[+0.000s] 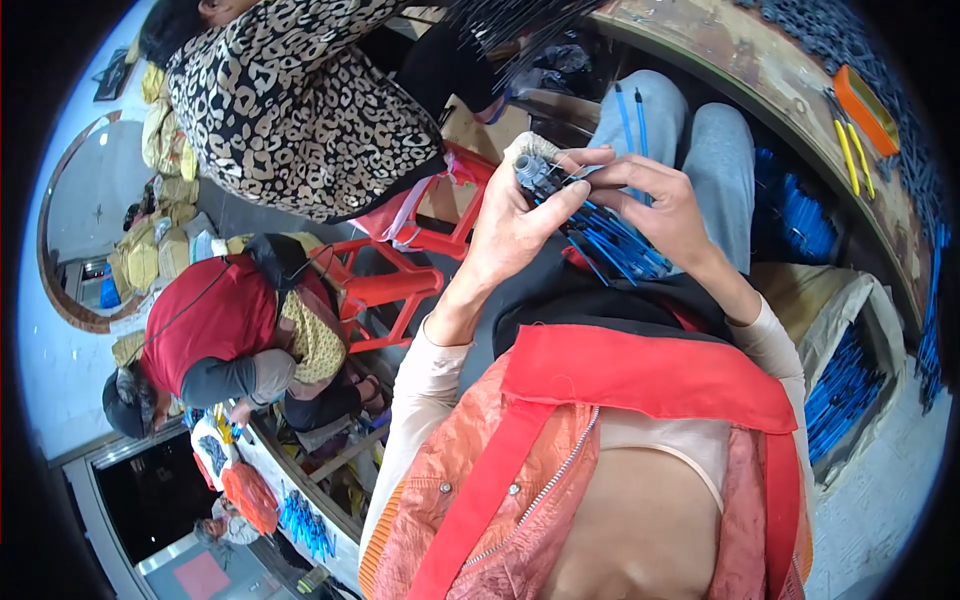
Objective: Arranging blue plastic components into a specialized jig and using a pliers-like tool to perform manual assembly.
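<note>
My left hand [527, 215] is closed round a grey ridged plastic part [530, 170], with a cream cloth cover on part of its fingers. Close against it, my right hand [655, 205] pinches finger and thumb together; a thin sliver shows at the fingertips, too small to name. Below both hands, a bunch of thin blue rods [625, 245] lies over my lap, partly hidden by my fingers. Two more blue rods with black tips [641, 120] rest on the grey trouser leg [668, 105] beyond my hands.
On the wooden bench [720, 50] at right lie yellow-handled pliers [848, 158], an orange box [866, 110] and a heap of grey parts [815, 30]. A sack [895, 310] holds blue rods. Red stools [390, 285] and two seated people [300, 110] are at left.
</note>
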The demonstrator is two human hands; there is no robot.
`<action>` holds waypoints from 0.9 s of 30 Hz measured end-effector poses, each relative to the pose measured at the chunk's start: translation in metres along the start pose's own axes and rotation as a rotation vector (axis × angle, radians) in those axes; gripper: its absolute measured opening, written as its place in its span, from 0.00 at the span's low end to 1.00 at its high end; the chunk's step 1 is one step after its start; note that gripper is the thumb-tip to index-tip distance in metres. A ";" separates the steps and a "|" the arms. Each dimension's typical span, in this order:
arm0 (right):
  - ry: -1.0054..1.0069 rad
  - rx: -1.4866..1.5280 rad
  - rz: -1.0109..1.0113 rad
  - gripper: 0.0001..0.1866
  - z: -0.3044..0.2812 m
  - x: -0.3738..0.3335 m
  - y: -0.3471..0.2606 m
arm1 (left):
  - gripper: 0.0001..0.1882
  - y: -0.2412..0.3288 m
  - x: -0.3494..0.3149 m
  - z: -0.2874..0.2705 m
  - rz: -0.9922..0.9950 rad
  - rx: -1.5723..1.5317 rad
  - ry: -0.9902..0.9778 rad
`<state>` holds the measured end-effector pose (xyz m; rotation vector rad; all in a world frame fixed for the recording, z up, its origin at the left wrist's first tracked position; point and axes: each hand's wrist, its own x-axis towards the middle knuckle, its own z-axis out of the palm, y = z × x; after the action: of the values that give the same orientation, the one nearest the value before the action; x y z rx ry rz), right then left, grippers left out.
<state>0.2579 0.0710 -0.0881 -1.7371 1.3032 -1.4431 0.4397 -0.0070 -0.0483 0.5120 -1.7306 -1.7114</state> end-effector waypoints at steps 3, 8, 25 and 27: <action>0.006 -0.064 -0.025 0.11 0.000 0.001 -0.003 | 0.07 -0.004 0.002 0.001 -0.009 -0.082 0.023; 0.040 -0.399 -0.145 0.08 -0.025 -0.013 -0.010 | 0.06 -0.004 0.028 0.016 -0.027 0.203 -0.006; 0.516 -1.365 0.434 0.25 -0.281 -0.076 0.041 | 0.07 -0.009 0.129 0.108 -0.223 0.054 -0.646; 0.489 -1.416 0.505 0.29 -0.287 -0.072 0.066 | 0.07 -0.011 0.128 0.101 -0.220 0.030 -0.609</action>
<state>-0.0321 0.1599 -0.0922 -1.4317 3.2146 -0.5453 0.2776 -0.0197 -0.0322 0.2025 -2.1808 -2.1558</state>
